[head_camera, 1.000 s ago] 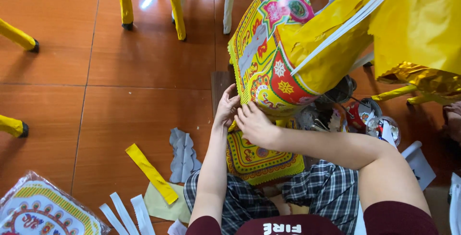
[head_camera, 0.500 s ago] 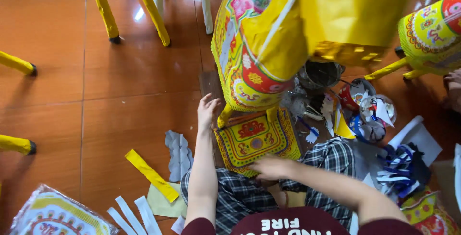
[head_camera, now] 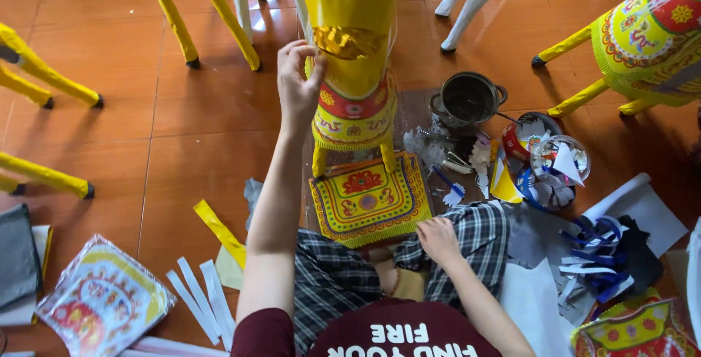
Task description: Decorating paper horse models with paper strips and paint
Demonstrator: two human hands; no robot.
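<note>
The paper horse (head_camera: 355, 72) stands on the floor (head_camera: 109, 131) in front of the person. The left hand (head_camera: 298, 83) touches its left side. A patterned paper panel (head_camera: 369, 198) lies below the horse, by the knees. The right hand (head_camera: 438, 240) rests on the right knee. A pot (head_camera: 468, 98) sits right of the horse. Paper strips (head_camera: 201, 298) lie at the left.

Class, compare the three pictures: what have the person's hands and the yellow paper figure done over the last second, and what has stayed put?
The left hand has risen from the figure's patterned side to its neck, beside the gold foil band. The right hand let go and dropped onto the checked trouser knee. The tall yellow paper figure now stands upright. The square patterned paper panel and the yellow paper strip stayed put.
</note>
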